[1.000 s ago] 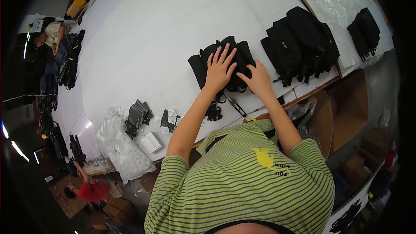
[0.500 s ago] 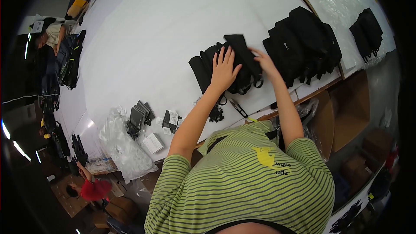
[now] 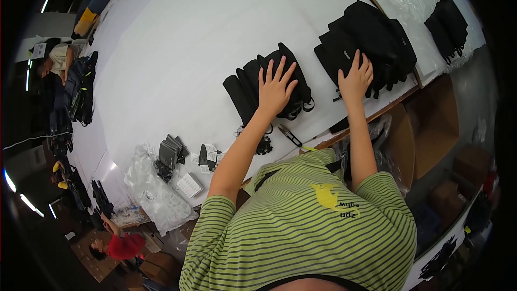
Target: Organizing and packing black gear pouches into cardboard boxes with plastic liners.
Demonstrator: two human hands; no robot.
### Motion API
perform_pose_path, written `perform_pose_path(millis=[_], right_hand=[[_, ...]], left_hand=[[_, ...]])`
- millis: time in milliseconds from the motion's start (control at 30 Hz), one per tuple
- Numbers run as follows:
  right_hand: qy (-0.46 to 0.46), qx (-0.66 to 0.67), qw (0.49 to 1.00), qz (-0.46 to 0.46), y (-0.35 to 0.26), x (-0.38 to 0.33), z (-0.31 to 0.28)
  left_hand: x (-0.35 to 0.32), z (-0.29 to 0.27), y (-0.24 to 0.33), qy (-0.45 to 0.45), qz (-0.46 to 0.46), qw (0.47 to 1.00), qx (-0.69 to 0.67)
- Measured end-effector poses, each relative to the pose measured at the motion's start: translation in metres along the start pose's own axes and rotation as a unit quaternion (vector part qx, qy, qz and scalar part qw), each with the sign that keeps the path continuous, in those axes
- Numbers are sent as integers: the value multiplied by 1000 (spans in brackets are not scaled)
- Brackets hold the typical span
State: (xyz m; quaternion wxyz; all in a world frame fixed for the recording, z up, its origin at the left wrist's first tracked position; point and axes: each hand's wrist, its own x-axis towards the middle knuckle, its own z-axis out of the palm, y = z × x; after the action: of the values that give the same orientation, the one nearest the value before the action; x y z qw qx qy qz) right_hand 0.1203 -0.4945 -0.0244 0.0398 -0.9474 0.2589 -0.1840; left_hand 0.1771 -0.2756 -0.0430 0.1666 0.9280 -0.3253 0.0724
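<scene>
With the left hand (image 3: 276,89) flat and open on the small stack of black bags (image 3: 269,83) mid-desk (image 3: 177,37) and the right hand (image 3: 355,78) spread on the bigger pile (image 3: 369,43), a careless push could likely topple either.

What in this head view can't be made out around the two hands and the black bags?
- Left hand: its palm covers the middle of the near black bag pile.
- Right hand: hides part of the larger black bag stack.
- Small black tool by the table edge: too small to identify.
- Lower table edge: hidden by the striped shirt.
</scene>
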Motion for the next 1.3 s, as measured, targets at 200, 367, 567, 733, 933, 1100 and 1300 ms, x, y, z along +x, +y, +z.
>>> perform_pose_path(millis=[200,367,567,733,933,1100,1300], right_hand=[[-114,159,977,81,0,-10,-6],[-40,292,955,6,-35,-15,3],[-135,267,950,-93,-59,-22,49],[-283,574,766,62,-53,-28,55],[-254,521,814,22,-30,-6,36],[122,-2,991,-48,2,67,-38],[33,7,997,-63,51,96,-28]], left_hand=[[-2,1,-4,-6,-2,1000,-2],[0,-1,-3,-8,-4,1000,-12],[16,-5,6,0,-14,996,-88],[29,6,8,-4,15,997,-80],[32,19,12,15,13,1000,-22],[28,22,11,23,8,999,21],[32,23,13,4,8,1000,17]])
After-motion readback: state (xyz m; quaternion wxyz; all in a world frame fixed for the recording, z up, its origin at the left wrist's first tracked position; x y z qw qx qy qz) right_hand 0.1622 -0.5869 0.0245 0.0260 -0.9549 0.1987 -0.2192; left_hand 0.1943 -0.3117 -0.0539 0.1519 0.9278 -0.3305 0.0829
